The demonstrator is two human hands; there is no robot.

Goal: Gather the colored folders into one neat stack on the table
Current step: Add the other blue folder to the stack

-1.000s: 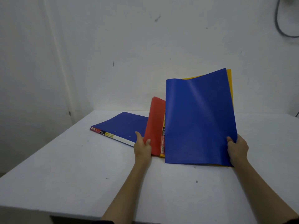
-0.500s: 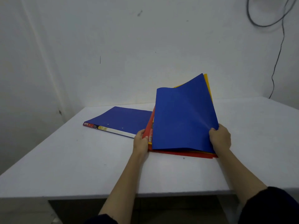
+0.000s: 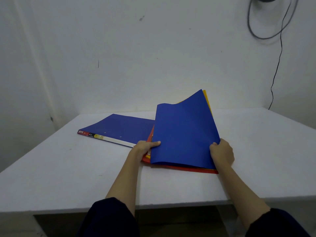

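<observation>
I take the white table (image 3: 59,168) as my reference. Behind it stands a plain white wall (image 3: 119,57), marked with a few dark specks, and a black cable (image 3: 278,65) loops down the wall toward the table's far right corner. Nothing lies between me and the folders.

On the table's middle, the bright blue folder (image 3: 184,132) is tilted up off the surface, its far edge raised. The yellow folder (image 3: 206,98) shows just behind it, and the red folder (image 3: 188,168) lies flat beneath both. The left hand (image 3: 143,148) clamps the left edge of this bundle, thumb on the blue cover. The right hand (image 3: 222,153) grips the near right corner, fingers curled closed on it.

Left of the bundle, a dark blue folder (image 3: 119,127) lies flat, partly overlapped by it. Its spine label strip (image 3: 106,137) carries red, black and yellow print, too small to read.
</observation>
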